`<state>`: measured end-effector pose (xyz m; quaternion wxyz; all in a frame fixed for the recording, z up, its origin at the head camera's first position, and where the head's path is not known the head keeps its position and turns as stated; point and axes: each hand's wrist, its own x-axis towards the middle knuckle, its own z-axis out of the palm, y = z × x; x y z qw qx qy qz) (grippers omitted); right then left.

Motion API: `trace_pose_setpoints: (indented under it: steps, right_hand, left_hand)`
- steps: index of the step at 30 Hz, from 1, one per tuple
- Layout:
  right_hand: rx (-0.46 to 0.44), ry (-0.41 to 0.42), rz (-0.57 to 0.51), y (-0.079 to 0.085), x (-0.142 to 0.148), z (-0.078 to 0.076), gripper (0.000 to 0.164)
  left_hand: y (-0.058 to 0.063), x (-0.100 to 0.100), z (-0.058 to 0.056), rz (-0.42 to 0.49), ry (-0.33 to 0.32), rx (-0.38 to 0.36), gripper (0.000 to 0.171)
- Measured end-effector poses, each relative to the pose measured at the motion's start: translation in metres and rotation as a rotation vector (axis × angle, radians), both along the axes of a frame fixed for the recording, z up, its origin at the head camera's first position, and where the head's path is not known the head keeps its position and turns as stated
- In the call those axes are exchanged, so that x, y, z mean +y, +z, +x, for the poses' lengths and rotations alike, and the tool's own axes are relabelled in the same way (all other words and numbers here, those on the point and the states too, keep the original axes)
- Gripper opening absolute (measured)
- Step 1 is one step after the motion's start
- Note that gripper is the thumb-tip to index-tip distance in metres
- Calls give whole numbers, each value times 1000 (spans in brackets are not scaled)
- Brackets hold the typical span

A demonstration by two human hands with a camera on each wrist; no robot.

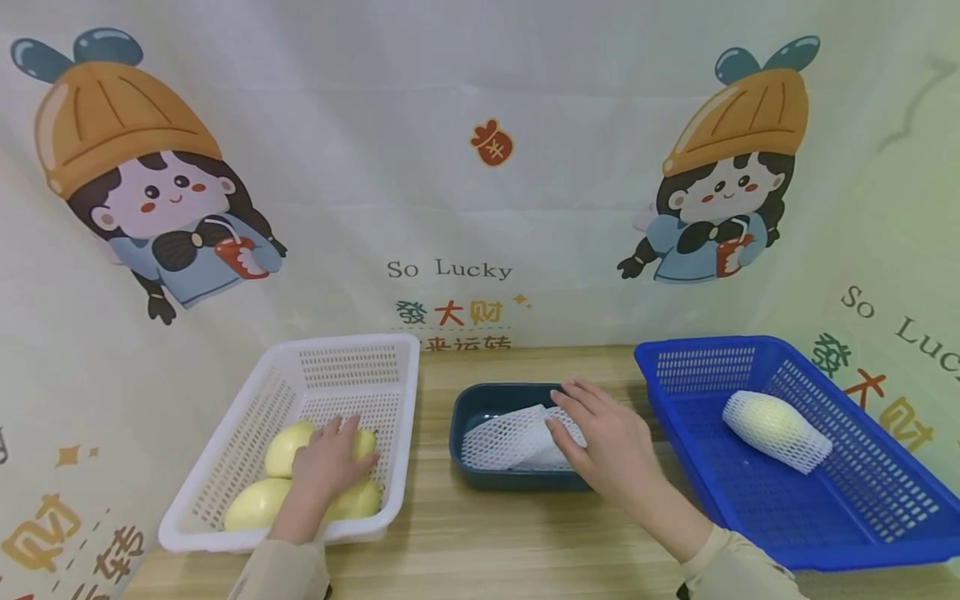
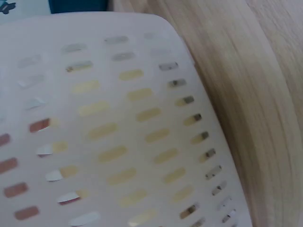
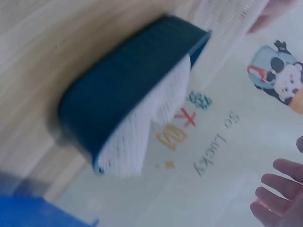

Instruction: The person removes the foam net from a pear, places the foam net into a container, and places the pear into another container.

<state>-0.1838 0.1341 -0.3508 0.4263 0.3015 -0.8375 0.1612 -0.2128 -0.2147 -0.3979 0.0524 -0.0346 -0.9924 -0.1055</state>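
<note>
My left hand (image 1: 330, 462) is inside the white basket (image 1: 411, 433), over several smooth pale yellow fruits (image 1: 258, 502), with its fingers spread and partly covering them. In the left wrist view the basket wall (image 2: 106, 142) screens that hand, and yellow shows through the slots. My right hand (image 1: 611, 437) hovers at the right end of a dark teal box (image 1: 480, 478), fingers extended and nothing held. White foam net sleeves (image 1: 502, 437) lie in this box. In the right wrist view the right hand's fingers (image 3: 279, 189) are spread apart from the box (image 3: 109, 90).
On the right stands a blue basket (image 1: 693, 467) containing one pale yellow fruit in a foam net (image 1: 776, 429). The wooden table (image 1: 510, 542) meets a printed cloth (image 1: 570, 225) hanging behind it. Both basket rims rise on either side of the box.
</note>
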Motion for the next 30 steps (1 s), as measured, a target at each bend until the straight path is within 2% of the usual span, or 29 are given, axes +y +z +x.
trace_pose_setpoints:
  steps: [8, 14, 19, 22, 26, 30]
  right_hand:
    - [63, -74, -11, 30, 37, 9, 44]
    - [69, -127, -8, 43, 61, 5, 45]
    - [63, -209, 31, 50, 81, -5, 41]
    - [26, -272, 62, 54, 92, -11, 38]
    - [-72, -355, 101, 60, 108, -19, 38]
    - [-224, -409, 115, 66, 126, -29, 38]
  left_hand:
    - [9, 14, 22, 25, -68, 209, 64]
    - [9, 32, 44, 60, -117, 295, 62]
    - [5, 43, 59, 97, -115, 298, 61]
    - [1, 47, 65, 89, -97, 292, 61]
    - [-4, 51, 70, 72, -83, 277, 61]
    - [-9, 52, 73, 60, -77, 264, 61]
